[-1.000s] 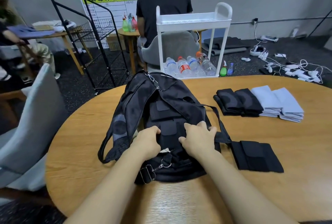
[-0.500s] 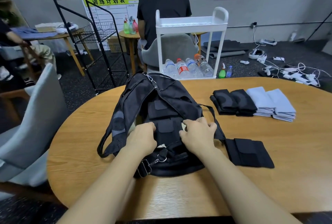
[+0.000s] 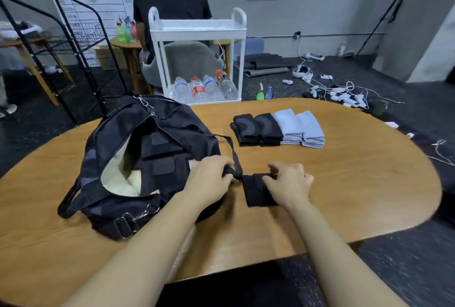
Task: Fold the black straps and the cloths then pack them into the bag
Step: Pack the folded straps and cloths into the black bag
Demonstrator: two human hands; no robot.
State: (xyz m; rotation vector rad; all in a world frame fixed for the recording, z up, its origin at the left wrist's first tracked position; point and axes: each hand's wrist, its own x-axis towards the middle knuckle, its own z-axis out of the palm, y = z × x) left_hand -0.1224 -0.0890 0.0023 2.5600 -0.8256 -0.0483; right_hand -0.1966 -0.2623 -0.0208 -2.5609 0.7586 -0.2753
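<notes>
A black bag (image 3: pixel 138 159) lies open on the wooden table (image 3: pixel 344 183), its pale lining showing on the left side. My left hand (image 3: pixel 209 178) grips the thin black strap (image 3: pixel 232 151) at the bag's right edge. Just right of it, my right hand (image 3: pixel 288 186) holds a folded black strap pad (image 3: pixel 254 192) lying flat on the table. Farther back sit two folded black cloths (image 3: pixel 257 129) and two folded light-blue cloths (image 3: pixel 299 128) in a row.
Beyond the table's far edge stands a white cart (image 3: pixel 197 28) with water bottles on its lower shelf. A person in black sits behind it. A black wire rack (image 3: pixel 61 43) stands back left. Cables and devices litter the floor at right.
Both hands have left the bag's front pockets and moved right. The left hand now grips the thin strap and the right hand holds the folded black pad. The view has shifted right.
</notes>
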